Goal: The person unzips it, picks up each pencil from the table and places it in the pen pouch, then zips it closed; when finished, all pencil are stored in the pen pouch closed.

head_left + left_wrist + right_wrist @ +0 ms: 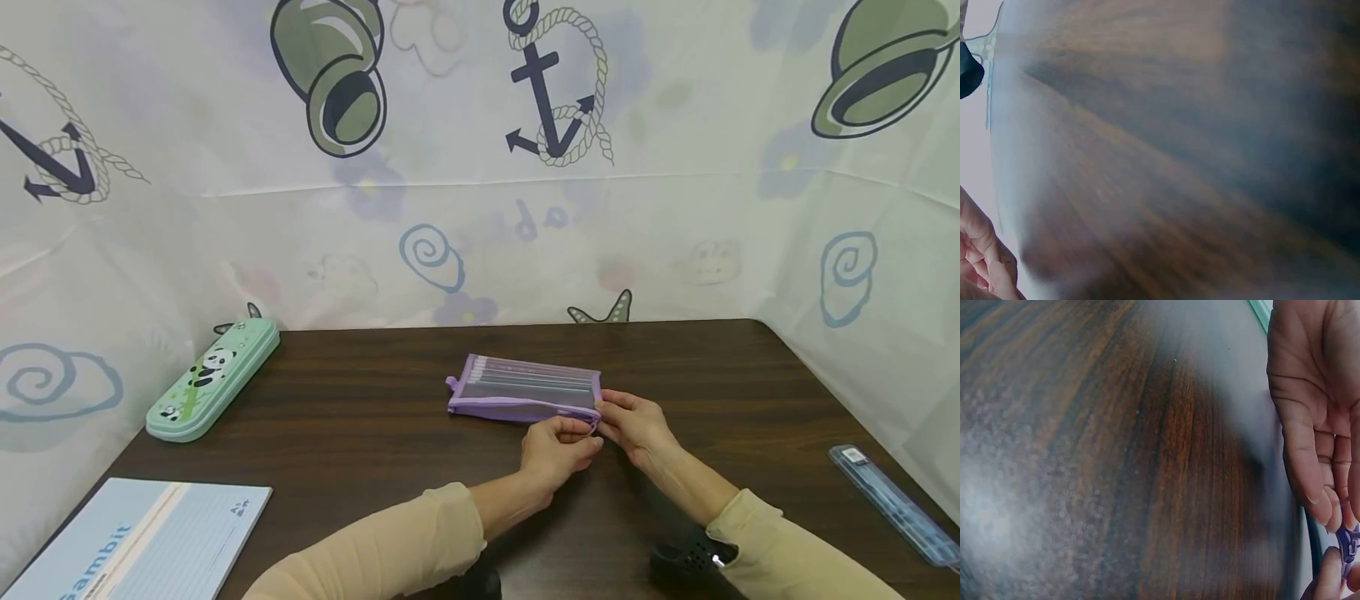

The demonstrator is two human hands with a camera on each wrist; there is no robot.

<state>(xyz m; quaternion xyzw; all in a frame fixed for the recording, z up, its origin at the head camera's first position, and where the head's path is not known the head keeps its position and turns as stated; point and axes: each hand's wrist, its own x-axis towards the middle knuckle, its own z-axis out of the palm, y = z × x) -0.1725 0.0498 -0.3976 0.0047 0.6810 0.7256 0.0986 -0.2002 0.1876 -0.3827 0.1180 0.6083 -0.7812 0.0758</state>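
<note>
A see-through zip pouch (528, 383) with purple edging lies on the dark wooden table, several long thin items showing through its top. Its purple zip (517, 403) runs along the near side. My left hand (551, 454) pinches the zip pull at the pouch's right end. With thumb and fingers, my right hand (641, 429) holds the right corner beside it. In the right wrist view, the purple zip end (1349, 544) sits between the fingertips of both hands. Only part of a hand (982, 250) shows at the edge of the left wrist view.
A green panda pencil case (213, 379) stands at the back left. Closer on the left lies a light blue notebook (150, 542). A slim clear blue packet (896, 504) is at the right edge. Patterned white cloth (480, 250) walls off the table's back and sides.
</note>
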